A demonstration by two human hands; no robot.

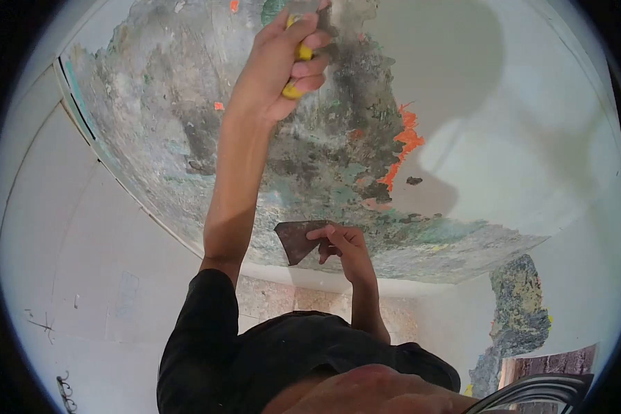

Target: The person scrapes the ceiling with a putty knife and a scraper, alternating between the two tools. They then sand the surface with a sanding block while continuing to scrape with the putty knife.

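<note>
At the top of the head view, my left hand (286,62) is closed around a yellow-handled tool (292,90) against the mottled grey and green wall surface (255,165). Blur and my fingers hide most of the tool's far end. Lower down, my right hand (348,252) pinches a thin, dark, roughly triangular flat piece (298,239) between thumb and fingers. This piece lies in front of the wall's lower part. Ragged orange patches (407,141) show along the edge between the mottled area and the pale coating (476,76).
Pale panels (83,221) with a dark seam stand at the left. A brownish speckled surface (262,297) lies beyond my torso. Another rough grey-yellow patch (521,303) marks the wall at the right. Dark curved strands or cables (541,393) show at the bottom right.
</note>
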